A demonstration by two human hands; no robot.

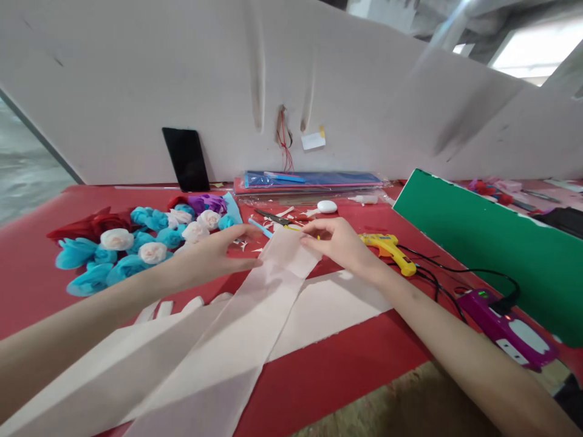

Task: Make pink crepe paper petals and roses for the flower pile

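Note:
A long strip of pale pink crepe paper (255, 315) runs from the near left corner up to the middle of the red table (346, 370). My left hand (212, 258) lies on the strip's left edge with fingers stretched out, pressing it down. My right hand (339, 243) pinches the far end of the same strip between thumb and fingers. More pale paper pieces (332, 303) lie flat under and beside the strip.
Blue, white, purple and red paper flowers (146, 240) lie in a heap at the left. Scissors (276, 218), a yellow glue gun (392, 249) with a black cord, a purple device (510, 331), a green board (483, 243), a black phone (186, 159) and packed paper sheets (314, 180) surround the hands.

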